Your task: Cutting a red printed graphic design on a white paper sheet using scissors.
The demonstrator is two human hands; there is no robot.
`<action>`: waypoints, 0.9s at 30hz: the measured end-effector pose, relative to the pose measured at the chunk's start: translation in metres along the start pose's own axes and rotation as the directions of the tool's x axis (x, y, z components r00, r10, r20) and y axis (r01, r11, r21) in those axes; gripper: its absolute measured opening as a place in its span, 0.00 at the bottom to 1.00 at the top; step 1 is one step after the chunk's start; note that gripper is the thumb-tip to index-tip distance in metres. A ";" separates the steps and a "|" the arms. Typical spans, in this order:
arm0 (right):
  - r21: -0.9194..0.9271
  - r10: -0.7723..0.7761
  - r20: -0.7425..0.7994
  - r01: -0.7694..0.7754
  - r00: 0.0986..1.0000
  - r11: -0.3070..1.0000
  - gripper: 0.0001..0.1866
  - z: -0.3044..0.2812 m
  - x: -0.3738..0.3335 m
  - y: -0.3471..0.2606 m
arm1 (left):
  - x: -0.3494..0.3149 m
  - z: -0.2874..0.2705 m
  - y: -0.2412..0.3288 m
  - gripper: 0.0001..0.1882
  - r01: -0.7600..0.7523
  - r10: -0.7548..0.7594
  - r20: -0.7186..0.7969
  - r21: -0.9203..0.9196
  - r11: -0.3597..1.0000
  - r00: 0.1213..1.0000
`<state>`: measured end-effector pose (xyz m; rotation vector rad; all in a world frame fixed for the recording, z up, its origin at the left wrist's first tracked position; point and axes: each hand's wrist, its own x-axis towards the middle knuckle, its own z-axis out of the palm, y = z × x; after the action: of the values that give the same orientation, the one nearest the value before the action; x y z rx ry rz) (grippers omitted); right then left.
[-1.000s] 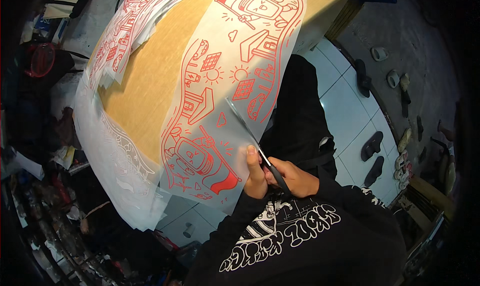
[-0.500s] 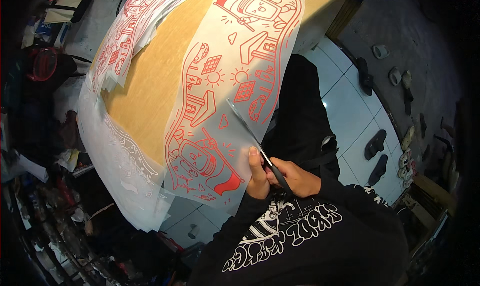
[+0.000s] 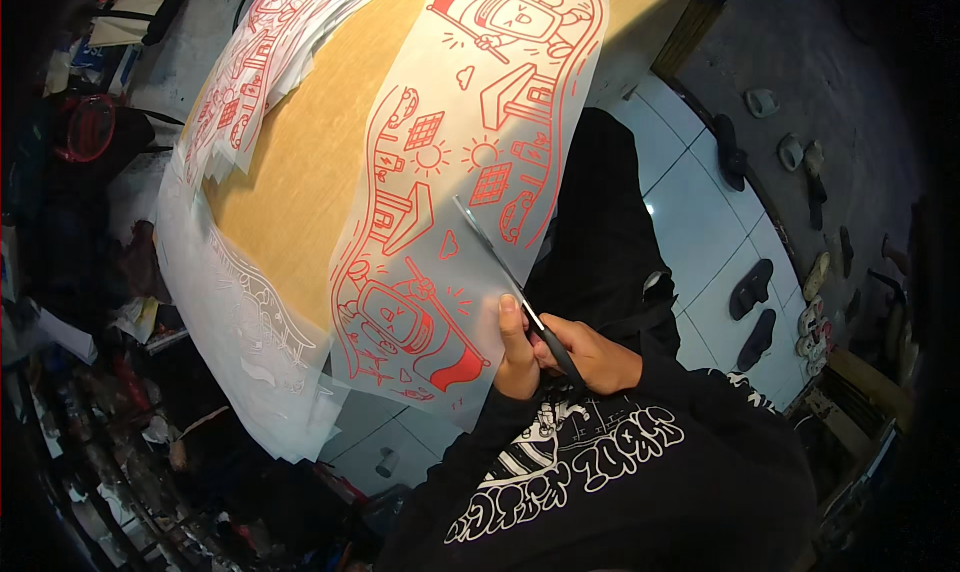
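Observation:
A long translucent sheet [image 3: 462, 200] printed with red cartoon drawings hangs over the near edge of a wooden table. My left hand [image 3: 516, 360] is closed at the sheet's near edge, its thumb pressed on top and the other fingers hidden. Black-handled scissors [image 3: 534, 318] are gripped in my right hand [image 3: 597, 357], right beside the left. Their blades reach over the sheet, between the two mirrored halves of the print, and look nearly together. Whether the blades lie in a cut or only over the sheet, I cannot tell.
The wooden table [image 3: 290, 162] carries a pile of printed sheets [image 3: 262, 62] at far left. More pale sheets [image 3: 235, 342] droop off its left edge. Dark sandals [image 3: 750, 290] and other footwear stand on the tiled floor [image 3: 700, 202] at right. Clutter fills the left side.
The sheet has shifted very slightly to the right near the scissors. Both hands and the scissors stay almost where they were.

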<state>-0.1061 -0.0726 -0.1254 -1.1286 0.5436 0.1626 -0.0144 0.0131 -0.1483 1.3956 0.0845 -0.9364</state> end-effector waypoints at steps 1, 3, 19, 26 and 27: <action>0.000 0.000 0.002 0.000 1.000 1.000 0.16 0.001 0.000 -0.001 | 0.000 0.000 -0.001 0.19 -0.001 0.001 -0.002 0.001 1.000 1.000; -0.014 -0.031 -0.013 0.030 0.999 0.999 0.15 0.002 0.000 -0.004 | 0.001 -0.002 -0.003 0.19 -0.006 0.006 -0.008 -0.027 1.000 1.000; 0.064 0.020 0.021 -0.021 1.000 0.998 0.15 0.000 0.000 -0.001 | 0.000 -0.001 0.001 0.18 -0.020 0.021 0.028 -0.032 0.999 0.999; 0.043 0.023 -0.017 -0.022 1.000 0.999 0.16 0.003 0.001 -0.002 | 0.000 -0.003 0.000 0.19 0.010 -0.009 0.031 -0.031 0.999 0.999; 0.057 0.037 -0.012 -0.037 0.999 0.998 0.16 0.003 0.001 -0.002 | 0.000 -0.003 0.000 0.18 -0.019 0.019 0.027 -0.010 1.000 0.999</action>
<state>-0.1030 -0.0711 -0.1235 -1.0657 0.5776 0.1711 -0.0132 0.0153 -0.1486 1.3723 0.0551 -0.9374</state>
